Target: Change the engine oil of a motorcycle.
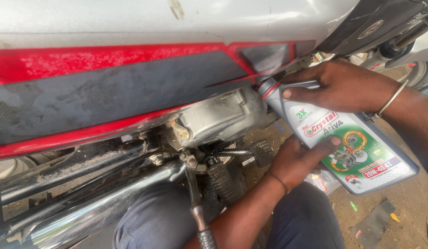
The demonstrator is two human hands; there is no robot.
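Grey plastic oil bottle with green and white label (347, 147): tilted, neck up-left against the silver metal engine casing (218, 117) beneath the red and grey side panel (107, 92) of a motorcycle. Left hand (299, 161): curled under the bottle's lower side, thumb on label. Right hand (343, 85): closed over the bottle's upper shoulder, metal bangle (391, 99) at wrist. Chrome exhaust pipe (107, 203) and kick lever (195, 203) lie below.

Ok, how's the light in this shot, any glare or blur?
Head view: soft daylight. Glare on the exhaust pipe and a faint sheen on the oil bottle. Left hand and right hand are sharp; the knees at the bottom edge look slightly soft.
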